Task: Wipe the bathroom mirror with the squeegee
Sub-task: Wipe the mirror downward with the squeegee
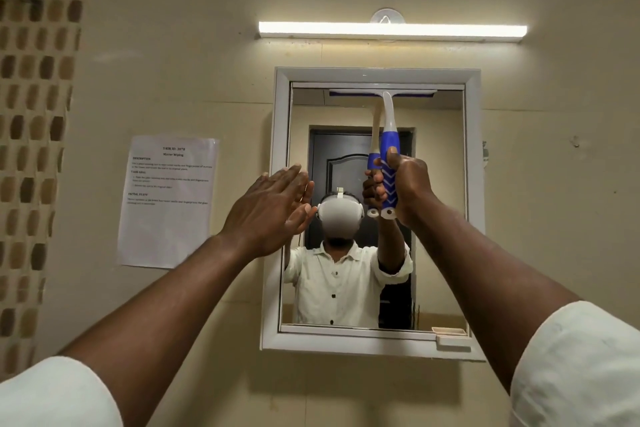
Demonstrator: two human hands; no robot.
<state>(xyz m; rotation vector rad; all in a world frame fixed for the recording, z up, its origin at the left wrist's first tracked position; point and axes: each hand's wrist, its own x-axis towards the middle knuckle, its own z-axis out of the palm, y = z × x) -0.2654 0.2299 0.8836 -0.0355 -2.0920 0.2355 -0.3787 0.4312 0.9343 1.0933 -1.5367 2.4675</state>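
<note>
A bathroom mirror (436, 218) in a white frame (474, 184) hangs on the beige wall. My right hand (410, 185) grips the blue-and-white handle of a squeegee (389, 135), held upright. Its blade lies flat against the glass along the top edge of the mirror. My left hand (268, 208) is raised with straight fingers at the mirror's left edge, the fingertips at the glass; whether they touch it is unclear. The mirror reflects a person in a white shirt, both hands and the squeegee.
A lit tube light (393, 30) is mounted above the mirror. A printed task sheet (168, 201) is taped to the wall left of it. Brown mosaic tiles (33, 149) run down the far left. A small white ledge (453, 340) sits at the frame's lower right.
</note>
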